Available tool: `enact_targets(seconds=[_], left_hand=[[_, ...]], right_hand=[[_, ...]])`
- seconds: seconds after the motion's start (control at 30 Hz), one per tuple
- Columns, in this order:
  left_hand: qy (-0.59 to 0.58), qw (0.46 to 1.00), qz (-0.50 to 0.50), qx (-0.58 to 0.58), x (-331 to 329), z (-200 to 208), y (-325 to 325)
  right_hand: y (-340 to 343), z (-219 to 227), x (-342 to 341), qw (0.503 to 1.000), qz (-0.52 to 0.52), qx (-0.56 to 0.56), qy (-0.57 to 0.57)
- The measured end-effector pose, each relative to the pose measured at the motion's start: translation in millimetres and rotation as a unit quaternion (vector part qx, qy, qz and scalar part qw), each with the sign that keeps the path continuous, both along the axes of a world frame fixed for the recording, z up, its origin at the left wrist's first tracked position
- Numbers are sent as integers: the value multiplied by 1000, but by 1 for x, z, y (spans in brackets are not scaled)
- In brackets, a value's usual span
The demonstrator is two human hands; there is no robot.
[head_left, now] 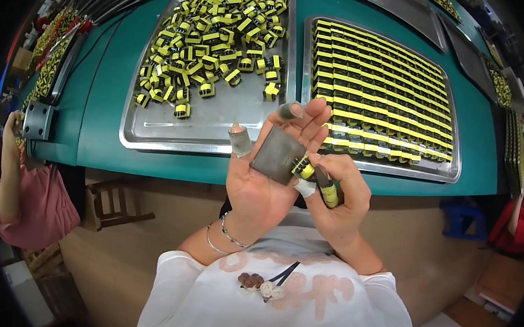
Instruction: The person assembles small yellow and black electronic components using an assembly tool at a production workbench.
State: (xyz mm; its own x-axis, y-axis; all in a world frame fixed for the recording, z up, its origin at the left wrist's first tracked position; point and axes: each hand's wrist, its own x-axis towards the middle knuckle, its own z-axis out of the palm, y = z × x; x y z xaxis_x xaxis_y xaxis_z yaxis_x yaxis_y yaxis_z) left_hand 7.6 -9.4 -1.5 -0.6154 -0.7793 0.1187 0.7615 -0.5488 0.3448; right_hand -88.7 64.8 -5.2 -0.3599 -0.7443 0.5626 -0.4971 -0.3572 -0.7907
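My left hand (258, 193) is palm up with its fingers stretched and coverings on thumb and forefinger. It holds a flat, dark grey square block (273, 154) on the palm. The fingers of my right hand (350, 185) are closed round a small yellow-and-black transformer (302, 167), its pins toward the block's edge. The same hand grips a tool with a yellow wrapped handle (330, 196) and a dark flat upper part; its kind is unclear. White covering wraps my right thumb. Beyond my hands, a metal tray (185, 132) bears loose transformers (212, 44).
Transformers stand in close rows (382, 93) in a second metal tray (450, 172) on the green table (111, 98). A drilled metal block (38, 120) is near a co-worker's hand (14, 123) at left. A wooden chair (119, 205) and blue stool (463, 220) stand below the table edge.
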Motion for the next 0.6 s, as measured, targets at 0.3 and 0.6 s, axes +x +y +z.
enact_targets(seconds=[0.3,0.6], left_hand=[[-40,999,-6,-29,-1,4,0],[-73,995,-4,-60,-1,5,1]], right_hand=[[3,1,-6,999,21,23,27],[5,1,-7,999,31,37,18]])
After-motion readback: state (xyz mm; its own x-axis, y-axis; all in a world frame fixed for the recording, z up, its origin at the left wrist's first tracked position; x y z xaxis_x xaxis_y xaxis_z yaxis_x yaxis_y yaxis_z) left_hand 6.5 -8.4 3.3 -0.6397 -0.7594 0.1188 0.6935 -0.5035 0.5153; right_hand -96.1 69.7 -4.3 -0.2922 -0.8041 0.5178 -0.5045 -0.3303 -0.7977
